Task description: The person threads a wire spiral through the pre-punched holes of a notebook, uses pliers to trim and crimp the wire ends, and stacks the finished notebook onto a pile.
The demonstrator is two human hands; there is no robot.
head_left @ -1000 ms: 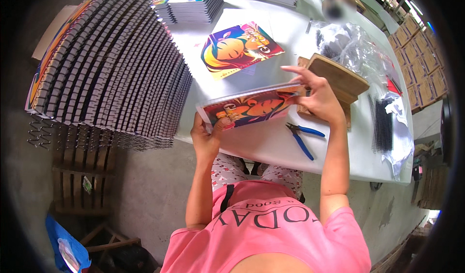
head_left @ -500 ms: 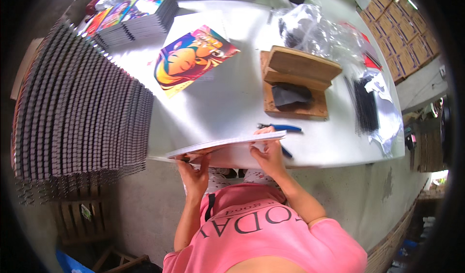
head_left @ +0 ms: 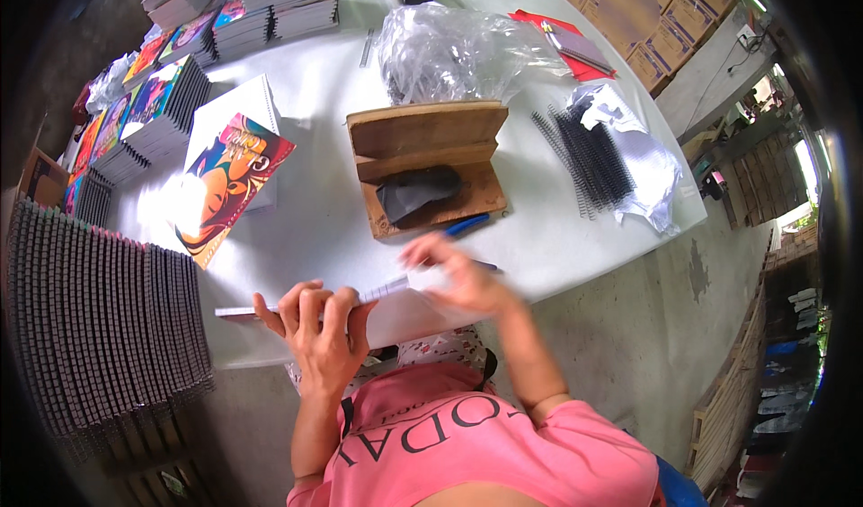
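My left hand (head_left: 316,323) grips a thin notebook (head_left: 385,289) held edge-on at the table's near edge, its fingers over the top. My right hand (head_left: 460,278), smeared by motion, is at the notebook's right end; whether it touches the pages cannot be made out. Just beyond that hand, blue-handled pliers (head_left: 467,226) lie partly hidden. Past them stands a wooden stand (head_left: 427,138) with a tilted back board, a dark grey piece (head_left: 418,194) lying on its base. To the left, a colourful illustrated cover (head_left: 235,183) rests beside white wire-edged sheets (head_left: 235,116).
A tall stack of spiral-bound notebooks (head_left: 108,318) fills the left, with more piles (head_left: 283,4) behind. Clear plastic wrap (head_left: 449,53) lies at the back. Black binding coils (head_left: 589,161) and crumpled white paper (head_left: 647,170) are on the right, cartons (head_left: 629,13) beyond.
The view has swung to the right. My left hand has shifted to an overhand grip on the notebook. My right hand has come off its lower grip and is moving fast.
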